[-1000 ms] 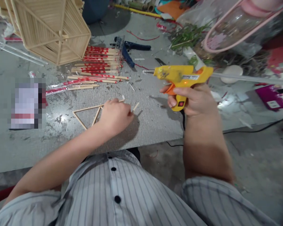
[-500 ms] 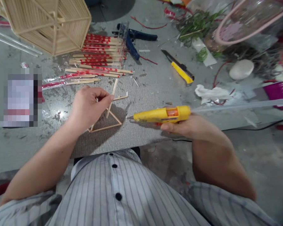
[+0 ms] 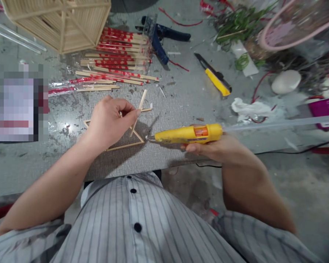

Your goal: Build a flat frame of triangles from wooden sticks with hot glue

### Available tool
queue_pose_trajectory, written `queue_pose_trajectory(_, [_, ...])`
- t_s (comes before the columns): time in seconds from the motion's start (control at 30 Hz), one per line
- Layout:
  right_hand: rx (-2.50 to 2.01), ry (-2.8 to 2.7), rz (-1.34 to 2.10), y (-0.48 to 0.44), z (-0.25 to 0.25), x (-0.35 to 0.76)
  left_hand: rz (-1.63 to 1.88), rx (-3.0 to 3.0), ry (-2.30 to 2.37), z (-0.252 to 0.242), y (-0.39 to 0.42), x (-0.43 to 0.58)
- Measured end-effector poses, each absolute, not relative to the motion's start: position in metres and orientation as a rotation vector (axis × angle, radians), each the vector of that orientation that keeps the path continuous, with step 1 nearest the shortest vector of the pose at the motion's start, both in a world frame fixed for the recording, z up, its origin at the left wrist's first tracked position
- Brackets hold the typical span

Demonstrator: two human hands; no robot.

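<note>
Pinched between thumb and fingers of my left hand (image 3: 113,120) is a short wooden stick (image 3: 143,99), held tilted. Below it on the table lies a frame of joined wooden sticks (image 3: 126,146), partly covered by my left hand and wrist. My right hand (image 3: 215,148) grips a yellow glue gun (image 3: 181,134), its nozzle pointing left, just beside the frame's right corner. A whitish blob shows at the nozzle tip. A clear glue stick (image 3: 263,123) runs out of the gun's back.
Wrapped chopsticks (image 3: 120,60) lie at the back, beside a hexagonal stick-built piece (image 3: 61,31) and blue-handled pliers (image 3: 160,47). A yellow utility knife (image 3: 218,82), crumpled tissue (image 3: 248,109), a white egg-shaped object (image 3: 286,82) and a pink-rimmed basket (image 3: 265,45) stand to the right.
My left hand has shifted slightly right with the stick, which leans more to the right. The glue gun stays nearly in place, its nozzle now nearer the frame's corner. The view has shifted slightly.
</note>
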State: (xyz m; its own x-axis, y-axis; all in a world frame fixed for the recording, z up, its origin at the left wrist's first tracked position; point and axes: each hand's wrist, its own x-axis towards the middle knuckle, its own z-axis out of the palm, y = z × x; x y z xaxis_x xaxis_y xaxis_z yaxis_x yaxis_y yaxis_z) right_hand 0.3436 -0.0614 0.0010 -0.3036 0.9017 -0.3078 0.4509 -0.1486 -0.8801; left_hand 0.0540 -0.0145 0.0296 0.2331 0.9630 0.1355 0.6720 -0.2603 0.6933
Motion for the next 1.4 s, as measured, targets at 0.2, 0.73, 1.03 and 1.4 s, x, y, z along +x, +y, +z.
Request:
queue_pose_trajectory(0.2, [-1.398,-1.597,1.450,-0.058,0.015,0.345,0.747,1.623,1.348,0.034,-0.013,0.056])
queue_pose_trajectory(0.73, [-1.178,-1.379,1.478,-0.048,0.015,0.327,0.851,1.702,1.135,0.033,-0.021,0.058])
queue_pose_trajectory(1.03, [-1.181,-1.422,1.484,-0.049,0.012,0.329,0.847,1.859,1.115,0.031,-0.025,0.060])
queue_pose_trajectory(1.4, [-1.102,-1.373,1.533,-0.049,0.010,0.329,0.873,1.893,1.124,0.030,-0.025,0.060])
